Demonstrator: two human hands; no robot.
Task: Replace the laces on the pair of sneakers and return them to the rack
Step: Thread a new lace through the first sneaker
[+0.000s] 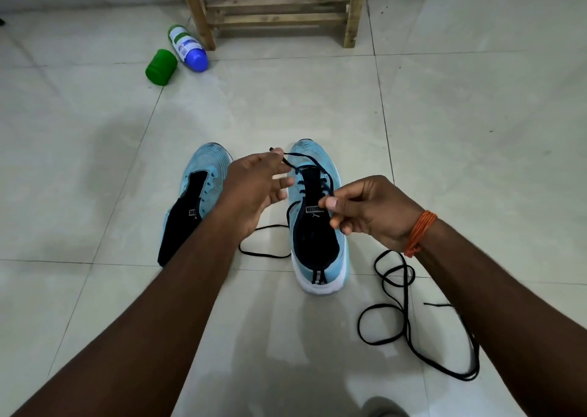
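Note:
Two light-blue sneakers stand on the tiled floor. The right sneaker (320, 226) is upright and carries a dark lace (317, 162) through its eyelets. My left hand (254, 191) pinches one end of that lace above the toe, its other fingers spread. My right hand (368, 210) pinches the lace's other side over the tongue. The left sneaker (197, 200) has no lace and its dark tongue hangs out; my left forearm hides part of it. A loose black lace (403, 315) lies coiled on the floor at the right.
A wooden rack (279, 13) stands at the back against the wall. A green cap (161, 67) and a white bottle with a blue end (187, 48) lie on the floor to its left. A loop of black lace (263, 241) trails between the sneakers.

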